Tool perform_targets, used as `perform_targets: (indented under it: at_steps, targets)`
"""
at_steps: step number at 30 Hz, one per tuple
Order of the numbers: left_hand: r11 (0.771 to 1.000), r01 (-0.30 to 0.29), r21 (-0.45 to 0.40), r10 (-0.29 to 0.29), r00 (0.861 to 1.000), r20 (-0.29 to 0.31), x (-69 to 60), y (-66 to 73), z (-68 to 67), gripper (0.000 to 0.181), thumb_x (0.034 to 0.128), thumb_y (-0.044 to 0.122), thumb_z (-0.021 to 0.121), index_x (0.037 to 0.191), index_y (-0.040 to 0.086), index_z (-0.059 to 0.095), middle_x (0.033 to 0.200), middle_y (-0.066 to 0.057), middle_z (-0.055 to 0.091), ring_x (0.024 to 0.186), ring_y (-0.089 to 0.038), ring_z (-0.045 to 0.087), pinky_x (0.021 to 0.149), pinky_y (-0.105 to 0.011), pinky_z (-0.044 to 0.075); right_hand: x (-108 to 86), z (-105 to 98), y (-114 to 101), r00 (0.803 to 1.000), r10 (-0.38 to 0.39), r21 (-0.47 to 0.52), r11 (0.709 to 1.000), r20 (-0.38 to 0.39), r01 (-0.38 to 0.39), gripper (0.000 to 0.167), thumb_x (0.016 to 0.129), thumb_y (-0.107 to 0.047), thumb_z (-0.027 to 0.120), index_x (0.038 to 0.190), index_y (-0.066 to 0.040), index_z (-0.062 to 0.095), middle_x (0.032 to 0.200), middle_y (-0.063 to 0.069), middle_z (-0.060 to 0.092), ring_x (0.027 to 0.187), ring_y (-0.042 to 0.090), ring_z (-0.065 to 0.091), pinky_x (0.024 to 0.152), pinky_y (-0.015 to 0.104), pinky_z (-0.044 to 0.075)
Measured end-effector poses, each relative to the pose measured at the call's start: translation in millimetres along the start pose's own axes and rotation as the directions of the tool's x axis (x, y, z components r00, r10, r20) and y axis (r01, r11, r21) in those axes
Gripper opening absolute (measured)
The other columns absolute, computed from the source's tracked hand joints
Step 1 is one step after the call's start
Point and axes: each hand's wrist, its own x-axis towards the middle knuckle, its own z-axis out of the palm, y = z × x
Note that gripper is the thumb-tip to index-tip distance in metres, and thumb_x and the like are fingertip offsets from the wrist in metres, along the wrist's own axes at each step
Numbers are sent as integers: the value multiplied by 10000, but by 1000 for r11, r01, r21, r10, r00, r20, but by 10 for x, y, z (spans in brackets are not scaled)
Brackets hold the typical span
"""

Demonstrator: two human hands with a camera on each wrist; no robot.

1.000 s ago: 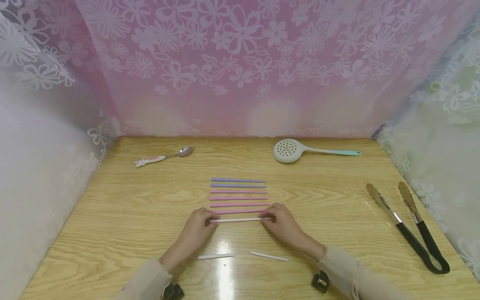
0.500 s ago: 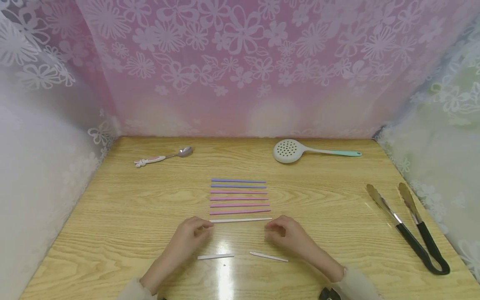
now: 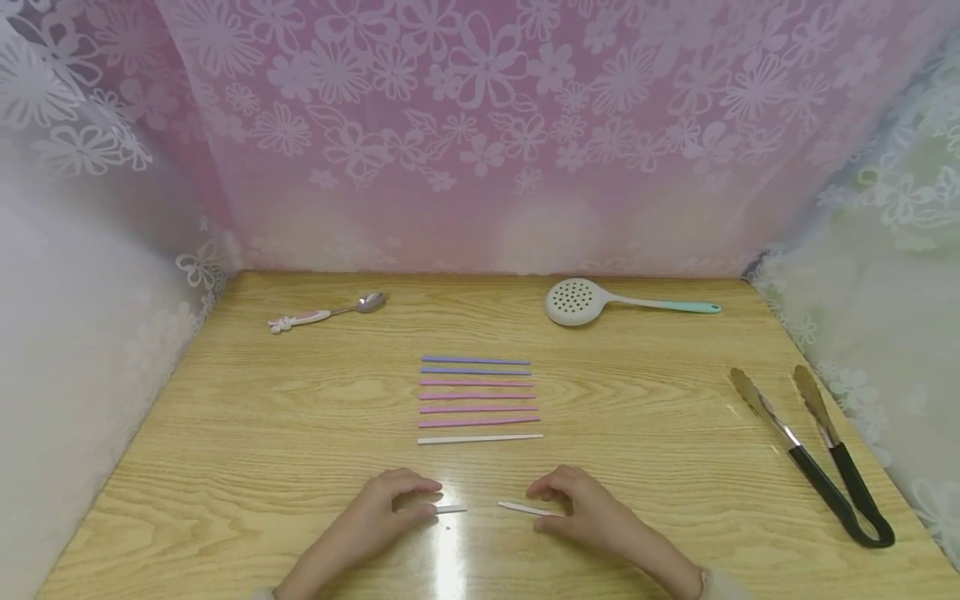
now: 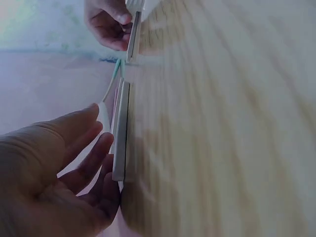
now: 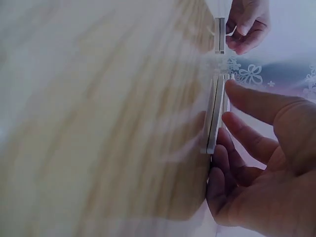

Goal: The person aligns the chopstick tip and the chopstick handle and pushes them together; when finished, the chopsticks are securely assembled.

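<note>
Two short white stick pieces lie end to end with a gap, like halves of a chopstick. My left hand [image 3: 378, 515] is around the outer part of the left piece [image 3: 452, 509], thumb and fingers spread apart. Likewise, my right hand [image 3: 592, 515] surrounds the outer part of the right piece [image 3: 521, 507] with a gap between thumb and fingers. Both wrist views show the left piece [image 4: 120, 143] and right piece [image 5: 214, 121] lying on the wood, not pinched; fingertips are close, and contact is hard to tell. A whole white chopstick [image 3: 480, 439] lies just beyond the hands.
Past the white chopstick, several pink chopsticks [image 3: 478, 397] and two purple ones [image 3: 476, 371] lie in parallel rows. A spoon [image 3: 330, 313] is at the back left, a skimmer [image 3: 573, 302] at the back right. Black-handled tongs [image 3: 840, 492] lie on the right. Floral curtains enclose the table [image 3: 225, 433].
Both hands let go of the ends of the whole white chopstick, leaving it below the pink row. They then came back toward the person, to the two short white pieces.
</note>
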Motion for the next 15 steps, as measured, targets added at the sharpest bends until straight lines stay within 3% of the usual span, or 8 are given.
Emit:
perform_targets:
  at_steps: [8, 13, 15]
  targets:
    - [999, -41, 21, 40, 999, 35, -8, -75, 65, 254, 893, 310, 651, 1103, 174, 695, 1073, 106, 623, 1033, -143, 515, 900, -319, 463, 23, 44, 22, 999, 24, -1, 1000, -22, -24, 176, 828, -206, 723, 983, -132, 686, 844, -121, 527, 805, 55, 442, 688, 199, 420]
    - [998, -49, 28, 48, 998, 36, -2, -80, 86, 209, 900, 233, 645, 1082, 150, 705, 997, 131, 615, 969, -76, 524, 942, -399, 431, 31, 49, 14, 999, 25, 9, 1000, -34, -24, 72, 833, -143, 711, 903, -144, 694, 777, -143, 522, 742, 48, 416, 631, 192, 381]
    - [998, -53, 34, 52, 998, 33, -3, -73, 89, 201, 905, 224, 638, 1073, 141, 709, 971, 132, 617, 943, -60, 521, 924, -372, 432, 32, 48, 11, 999, 21, 7, 1000, -36, -20, 61, 835, -131, 706, 895, -139, 696, 771, -149, 526, 739, 43, 417, 631, 191, 380]
